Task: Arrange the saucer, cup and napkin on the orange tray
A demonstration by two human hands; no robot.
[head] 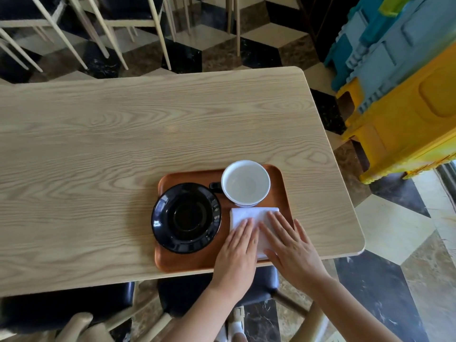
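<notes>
- All three pieces sit on the orange tray (192, 264): the black saucer (186, 217) on its left half, the white cup (245, 183) at the far right corner, the folded white napkin (249, 220) at the near right, just in front of the cup
- The left hand (237, 253) and right hand (291, 250) both lie flat on the napkin, fingers (276, 224) stretched out and gripping nothing; this looks like a last smoothing
- The cup stands beside the saucer, not on it, its dark handle (215, 185) towards the saucer; if it belongs there, that move is left
- Nothing else lies on the wooden counter (98, 149); the tray sits near its front edge
- Dark-seated chairs (74, 304) below, stacked plastic crates (399, 90) to the right, well apart
</notes>
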